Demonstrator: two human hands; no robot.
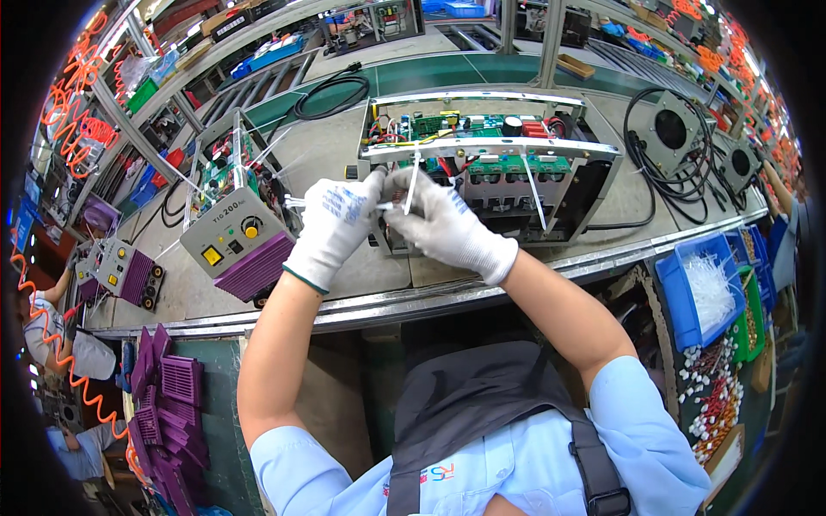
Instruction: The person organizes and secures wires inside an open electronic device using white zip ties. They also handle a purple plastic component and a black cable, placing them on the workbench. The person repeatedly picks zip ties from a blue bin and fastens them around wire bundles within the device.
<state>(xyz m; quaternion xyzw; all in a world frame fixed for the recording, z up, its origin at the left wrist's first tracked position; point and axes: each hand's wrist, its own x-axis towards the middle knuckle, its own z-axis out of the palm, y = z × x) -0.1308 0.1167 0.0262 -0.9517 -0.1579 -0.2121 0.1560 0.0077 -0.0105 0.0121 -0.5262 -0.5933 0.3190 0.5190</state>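
Note:
Both hands wear white knit gloves and meet at the left front corner of an opened welding machine with bare circuit boards inside. My left hand is closed, its fingertips pinched at the corner. A white cable tie sticks out on its left side. My right hand has its fingers curled in beside the left fingertips; what they grip is hidden and slightly blurred. Another white strap hangs from the top rail in front of the right fingers. A similar strap slants down further right on the machine.
Left stands a second machine with a grey front panel and purple grille. Black cable coils and fan panels lie behind and right. A blue bin of white ties sits right. Purple panels are piled lower left. Co-workers are at the sides.

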